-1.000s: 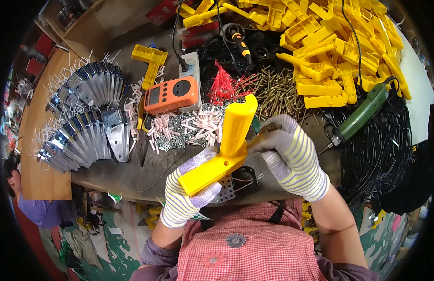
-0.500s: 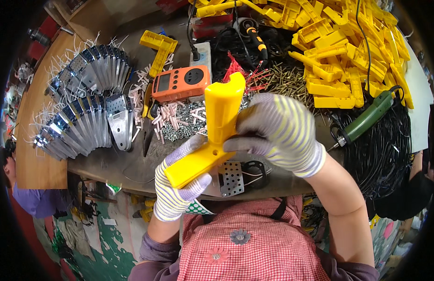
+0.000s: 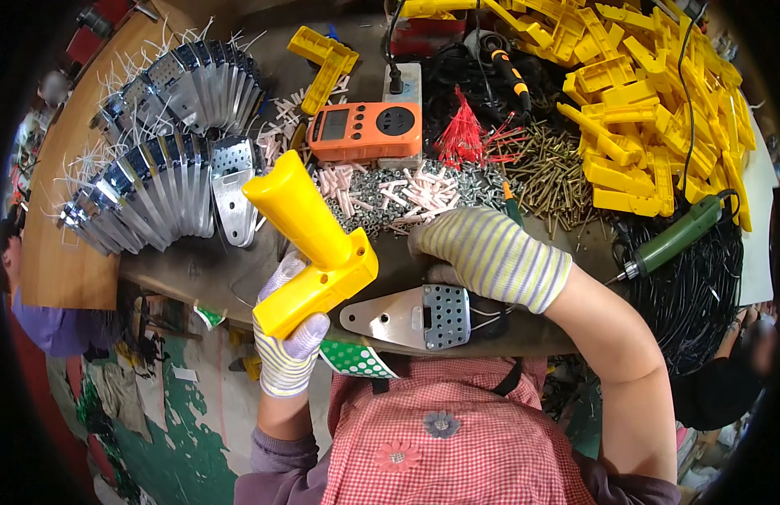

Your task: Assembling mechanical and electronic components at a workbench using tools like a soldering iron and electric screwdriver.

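My left hand (image 3: 290, 349), in a striped glove, is wrapped round a yellow plastic handle housing (image 3: 316, 273). The L-shaped housing is tilted, its rounded grip pointing up and left; small holes show in its side. My right hand (image 3: 499, 257), gloved too, is closed over the bench, apart from the housing. Its fingertips are curled under, and whatever they hold, if anything, is hidden. Just below it lies a tapered metal plate (image 3: 407, 318) with a perforated end and white wires. A dark green tool with an orange tip (image 3: 513, 204) sticks out behind the right hand.
An orange meter (image 3: 364, 133) stands beyond loose nuts, pale sleeves (image 3: 423, 192) and brass screws (image 3: 551, 168). Stacked metal plates (image 3: 141, 198) fill the left. Yellow housings (image 3: 634, 109) are heaped far right, near a green electric screwdriver (image 3: 680, 238) and black cables (image 3: 693, 295).
My right hand has left the yellow housing and dropped lower toward the bench. The left hand has moved left with the housing, whose grip now leans left. The view has shifted, uncovering the metal plate.
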Available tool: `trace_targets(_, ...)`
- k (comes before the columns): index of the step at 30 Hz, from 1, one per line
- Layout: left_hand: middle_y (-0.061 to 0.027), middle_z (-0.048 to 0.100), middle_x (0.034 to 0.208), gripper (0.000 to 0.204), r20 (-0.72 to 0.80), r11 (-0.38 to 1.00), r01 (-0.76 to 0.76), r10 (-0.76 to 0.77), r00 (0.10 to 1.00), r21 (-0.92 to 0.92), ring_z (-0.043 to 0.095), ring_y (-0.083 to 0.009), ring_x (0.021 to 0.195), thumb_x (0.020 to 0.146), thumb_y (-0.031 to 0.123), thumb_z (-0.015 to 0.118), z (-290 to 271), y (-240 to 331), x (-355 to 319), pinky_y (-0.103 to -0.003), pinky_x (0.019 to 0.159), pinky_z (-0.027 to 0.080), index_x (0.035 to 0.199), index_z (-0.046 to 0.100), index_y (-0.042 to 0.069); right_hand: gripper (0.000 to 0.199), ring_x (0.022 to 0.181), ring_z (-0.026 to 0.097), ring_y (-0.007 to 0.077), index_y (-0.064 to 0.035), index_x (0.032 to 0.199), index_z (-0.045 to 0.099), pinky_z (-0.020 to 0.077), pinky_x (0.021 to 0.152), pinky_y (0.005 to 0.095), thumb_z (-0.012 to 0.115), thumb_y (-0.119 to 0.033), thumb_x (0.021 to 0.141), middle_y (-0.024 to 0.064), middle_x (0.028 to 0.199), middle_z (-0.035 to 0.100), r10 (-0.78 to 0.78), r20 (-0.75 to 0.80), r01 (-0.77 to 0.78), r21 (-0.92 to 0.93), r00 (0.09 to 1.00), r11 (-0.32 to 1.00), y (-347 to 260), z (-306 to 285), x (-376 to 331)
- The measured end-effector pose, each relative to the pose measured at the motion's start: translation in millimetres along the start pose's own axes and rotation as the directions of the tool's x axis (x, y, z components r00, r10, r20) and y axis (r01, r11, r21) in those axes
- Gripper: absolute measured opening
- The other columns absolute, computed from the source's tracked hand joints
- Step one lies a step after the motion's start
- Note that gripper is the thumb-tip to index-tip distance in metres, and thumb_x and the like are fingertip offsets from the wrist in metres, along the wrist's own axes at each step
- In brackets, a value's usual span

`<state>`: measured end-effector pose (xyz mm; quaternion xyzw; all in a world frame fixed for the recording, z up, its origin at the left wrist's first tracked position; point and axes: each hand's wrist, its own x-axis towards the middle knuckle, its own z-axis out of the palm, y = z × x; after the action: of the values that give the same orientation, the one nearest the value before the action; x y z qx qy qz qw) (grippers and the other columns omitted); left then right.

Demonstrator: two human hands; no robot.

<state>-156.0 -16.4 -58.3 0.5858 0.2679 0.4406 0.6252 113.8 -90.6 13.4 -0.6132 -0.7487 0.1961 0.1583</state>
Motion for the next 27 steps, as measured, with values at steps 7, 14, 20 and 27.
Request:
trace_targets(7, -0.0139, 0.067, 0.120, 0.072, 0.007, 0.999, 0.036, -0.036, 0.999, 0.019, 0.064, -0.0218, 0.110, 0.078, 0.028, 0.084, 7, -1, -1, -0.035, 0.102, 0.047, 0.134, 0.053, -0.007, 0.032, 0.088, 0.068, 0.0394, -0.0031, 0.100, 0.067, 0.0539, 0.076, 0.0470, 0.077, -0.018, 0.074, 0.0202, 0.088, 0.070, 0.115, 0.228, -0.080, -0.157, 0.967, 0.984, -6, -2, 18)
trace_targets(14, -0.0145, 0.066, 0.122, 0.071, 0.046, 0.999, 0.033, -0.031, 0.998, -0.031, 0.064, -0.0228, 0.113, 0.077, 0.022, 0.084, 21, 0, 3, -0.036, 0.103, 0.047, 0.134, 0.053, -0.007, 0.032, 0.084, 0.067, 0.0384, -0.0038, 0.106, 0.064, 0.0546, 0.074, 0.0448, 0.069, -0.011, 0.076, 0.0180, 0.087, 0.068, 0.124, -0.112, -0.143, -0.172, 0.986, 0.975, -2, 20, -2)
trace_targets(20, -0.0175, 0.063, 0.131, 0.061, 0.214, 0.975, -0.116, 0.074, 0.974, 0.187, 0.062, -0.0240, 0.119, 0.080, 0.001, 0.077, 59, 21, 14, -0.035, 0.105, 0.046, 0.136, 0.053, -0.007, 0.027, 0.084, 0.056, 0.0048, -0.0060, 0.108, 0.056, 0.0485, 0.077, 0.0214, 0.065, 0.002, 0.084, -0.0012, 0.090, 0.057, 0.530, -0.583, 0.361, 0.807, 0.616, 0.468, -43, -9, -27)
trace_targets(27, -0.0167, 0.063, 0.133, 0.063, 0.234, 0.991, -0.103, 0.082, 0.969, 0.081, 0.063, -0.0231, 0.118, 0.079, -0.008, 0.073, 99, 25, 9, -0.034, 0.102, 0.048, 0.138, 0.054, -0.003, 0.028, 0.081, 0.062, 0.0090, -0.0054, 0.106, 0.057, 0.0523, 0.074, 0.0255, 0.069, 0.002, 0.081, 0.0031, 0.095, 0.061, 0.139, -0.782, 0.239, 0.347, 0.607, 0.907, -43, 0, -47)
